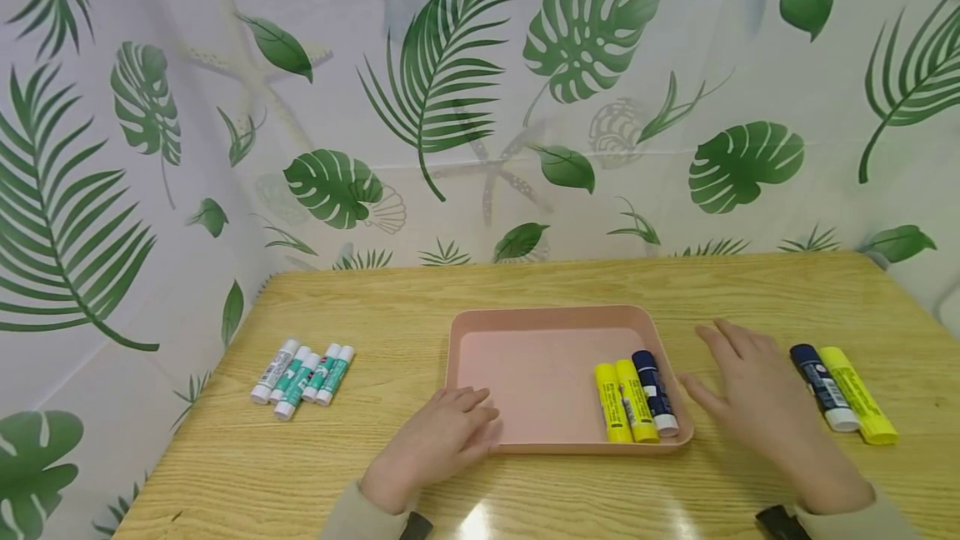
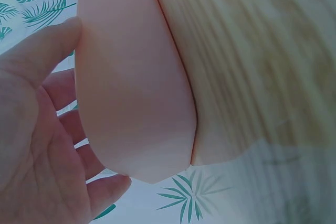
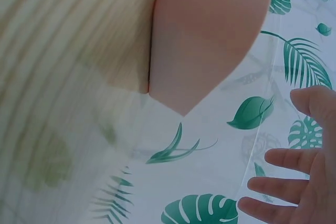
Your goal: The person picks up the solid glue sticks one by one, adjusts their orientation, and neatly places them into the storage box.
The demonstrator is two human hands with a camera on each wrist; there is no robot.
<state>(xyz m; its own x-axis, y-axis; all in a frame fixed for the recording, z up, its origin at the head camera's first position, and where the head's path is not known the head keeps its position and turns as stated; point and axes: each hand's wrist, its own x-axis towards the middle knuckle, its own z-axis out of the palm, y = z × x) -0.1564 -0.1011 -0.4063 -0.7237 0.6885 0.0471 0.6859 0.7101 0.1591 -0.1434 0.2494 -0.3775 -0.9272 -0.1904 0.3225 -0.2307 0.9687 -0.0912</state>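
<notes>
A pink rectangular tray (image 1: 532, 386) sits on the wooden table. Two yellow glue sticks (image 1: 626, 401) and one navy-and-white glue stick (image 1: 655, 394) lie side by side at its right end. My left hand (image 1: 442, 440) rests over the tray's near left corner, fingers loosely bent across the rim; in the left wrist view its thumb (image 2: 65, 35) is right at the rim. To the right of the tray, my right hand (image 1: 757, 398) hovers with spread fingers and nothing in them. Beside it lie another navy glue stick (image 1: 823, 387) and a yellow glue stick (image 1: 858, 396).
Several small green-and-white glue sticks (image 1: 318, 375), one of them greyer, lie in a group on the table's left side. A leaf-print cloth (image 1: 465, 107) hangs behind the table (image 1: 390, 298) and along its left side.
</notes>
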